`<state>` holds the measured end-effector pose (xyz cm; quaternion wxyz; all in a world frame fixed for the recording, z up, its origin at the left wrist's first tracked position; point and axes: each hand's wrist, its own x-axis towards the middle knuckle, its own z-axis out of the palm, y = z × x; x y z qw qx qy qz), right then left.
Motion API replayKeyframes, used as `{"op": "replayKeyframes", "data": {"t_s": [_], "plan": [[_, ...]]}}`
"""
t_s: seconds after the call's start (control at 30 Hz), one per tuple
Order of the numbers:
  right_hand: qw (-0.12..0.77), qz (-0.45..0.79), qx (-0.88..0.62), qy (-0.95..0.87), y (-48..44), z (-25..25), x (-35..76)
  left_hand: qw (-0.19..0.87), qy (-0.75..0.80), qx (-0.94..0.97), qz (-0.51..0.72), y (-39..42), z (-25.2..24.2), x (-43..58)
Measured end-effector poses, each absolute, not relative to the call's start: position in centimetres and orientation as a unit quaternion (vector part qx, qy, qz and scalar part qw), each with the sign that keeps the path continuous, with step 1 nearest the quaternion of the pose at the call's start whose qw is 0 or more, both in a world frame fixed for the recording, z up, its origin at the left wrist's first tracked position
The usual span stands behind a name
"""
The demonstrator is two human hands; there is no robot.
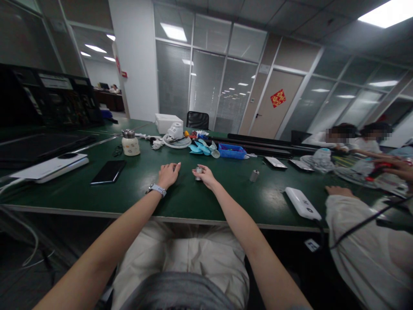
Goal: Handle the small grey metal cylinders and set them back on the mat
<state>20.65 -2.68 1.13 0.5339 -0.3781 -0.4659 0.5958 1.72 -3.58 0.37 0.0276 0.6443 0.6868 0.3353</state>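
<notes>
My right hand [205, 175] rests on the green table [193, 202] with its fingers closed round a small silver metal cylinder [199, 171]. My left hand [168, 173], with a watch on its wrist, lies just left of it, palm down, fingers loosely curled, holding nothing. A second small silver cylinder [254, 175] stands alone on the table to the right of my right hand.
A black phone [108, 172] and a white device [54, 166] lie left. Farther back stand a jar [130, 143], a white fan [176, 135], blue fan blades [202, 148] and a blue tray [231, 151]. A white power bank [302, 203] and a neighbour's sleeve [358, 228] are right.
</notes>
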Motion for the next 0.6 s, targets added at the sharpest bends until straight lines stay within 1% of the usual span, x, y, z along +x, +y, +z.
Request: {"op": "replayKeyframes", "data": {"t_s": [0.2, 0.47, 0.6], "plan": [[0.495, 0.620, -0.383, -0.473, -2.8, 1.9, 21.2, 0.028, 0.687, 0.643, 0.337, -3.6, 0.3, 1.7], [0.418, 0.529, -0.425, -0.603, -2.8, 2.6, 23.4, 0.026, 0.681, 0.649, 0.338, -3.6, 0.3, 1.7], [0.400, 0.523, -0.410, -0.631, -2.9, 2.8, 24.2, 0.024, 0.683, 0.648, 0.337, -3.5, 0.2, 1.7]]}}
